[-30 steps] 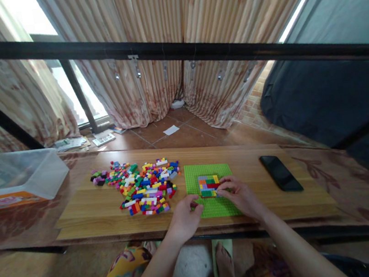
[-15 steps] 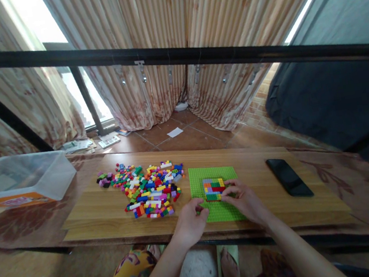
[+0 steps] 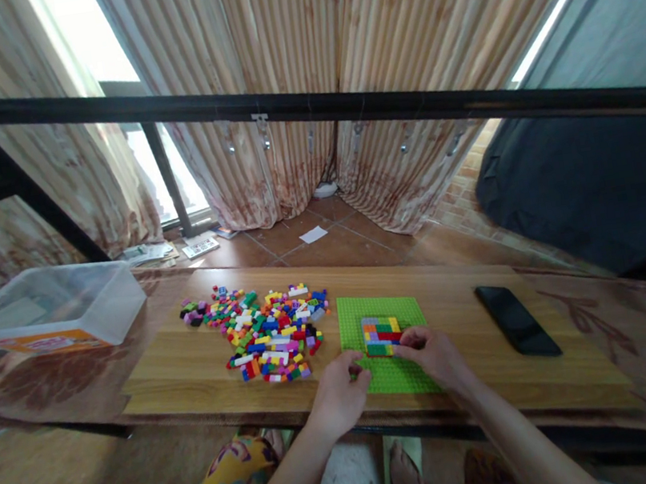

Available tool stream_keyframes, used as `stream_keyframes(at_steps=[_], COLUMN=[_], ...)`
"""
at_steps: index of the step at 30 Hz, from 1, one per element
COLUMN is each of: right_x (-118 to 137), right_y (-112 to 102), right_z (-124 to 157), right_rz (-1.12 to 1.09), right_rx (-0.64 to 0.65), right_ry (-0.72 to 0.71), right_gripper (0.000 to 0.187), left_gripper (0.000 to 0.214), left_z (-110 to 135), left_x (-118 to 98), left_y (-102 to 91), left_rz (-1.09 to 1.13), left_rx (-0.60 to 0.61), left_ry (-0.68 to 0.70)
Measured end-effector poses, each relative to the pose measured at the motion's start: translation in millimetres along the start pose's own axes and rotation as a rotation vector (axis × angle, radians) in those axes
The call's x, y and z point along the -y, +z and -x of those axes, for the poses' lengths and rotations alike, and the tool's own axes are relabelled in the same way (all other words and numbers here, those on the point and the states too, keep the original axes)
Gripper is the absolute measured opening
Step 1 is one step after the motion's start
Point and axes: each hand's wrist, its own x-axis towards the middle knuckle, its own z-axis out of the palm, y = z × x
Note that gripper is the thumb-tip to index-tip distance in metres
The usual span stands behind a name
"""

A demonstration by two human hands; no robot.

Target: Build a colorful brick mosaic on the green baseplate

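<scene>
A small flat build of coloured toy bricks (image 3: 373, 331) sits on the green baseplate (image 3: 349, 312), with grey, orange, yellow, green, blue and red pieces showing. My right hand (image 3: 437, 358) is closed at the build's right edge, thumb and forefinger pinching a red brick (image 3: 394, 337) there; the fingers hide part of it. My left hand (image 3: 340, 391) rests over the baseplate's front left corner, beside the build. Its thumb and forefinger are curled but apart, and no brick is visible between them.
Many loose bricks (image 3: 277, 338) are heaped left of the baseplate on the wooden board (image 3: 179, 377). A black phone (image 3: 517, 320) lies at right. A clear plastic bin (image 3: 106, 298) stands at far left. Beyond the board runs a black metal bar (image 3: 314, 102) before the curtains (image 3: 267, 32).
The view has shifted slightly, so everything sits a little further right. My right hand's fingers have drawn together at the build's right edge. My left hand stays near the corner.
</scene>
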Motion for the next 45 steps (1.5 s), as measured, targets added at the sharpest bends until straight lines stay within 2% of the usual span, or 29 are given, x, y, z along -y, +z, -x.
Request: stream_keyframes(at_steps=[4,7,12,16,24,28,32,36,41,45], right_x=[3,5,2,4,24,36,36,28,23,19], right_y=[-1,-5,-7,1,24,42,59,69,73,74], right_z=[0,0,3,3,-3,-3,-4,-7,-9,-8], right_rz=[-0.029,-0.164,-0.292,-0.160,0.306,0.449,0.571,0.666,0.693,0.689], right_rx=[-0.001,-0.006,-0.167,-0.161,-0.266,-0.221,-0.171,-0.078,-0.091,-0.100], right_ry=[-0.011,0.034,0.143,0.039,-0.354,-0.476,-0.450,-0.388,-0.369,-0.393], right_gripper=[0.027,0.031,0.043,0.045,0.041,0.048,0.053,0.051,0.049,0.048], left_gripper=[0.036,0.036,0.037,0.036,0.036,0.033,0.032,0.032,0.033,0.032], left_z=[-2,-3,-2,2,16,26,43,59,73,75], left_x=[7,13,15,14,8,4,8,15,23,34], left_y=[2.6,4.9,6.1,7.1,8.4,5.3,-3.9,-23.0,-47.8,-56.6], left_rz=[0.046,0.072,0.050,0.030,0.033,0.050,0.004,-0.089,-0.250,-0.337], left_rx=[-0.013,-0.018,-0.031,-0.061,-0.107,-0.189,-0.239,-0.290,-0.333,-0.344], left_ry=[0.013,0.026,0.027,0.033,0.056,0.057,0.105,0.108,0.185,0.215])
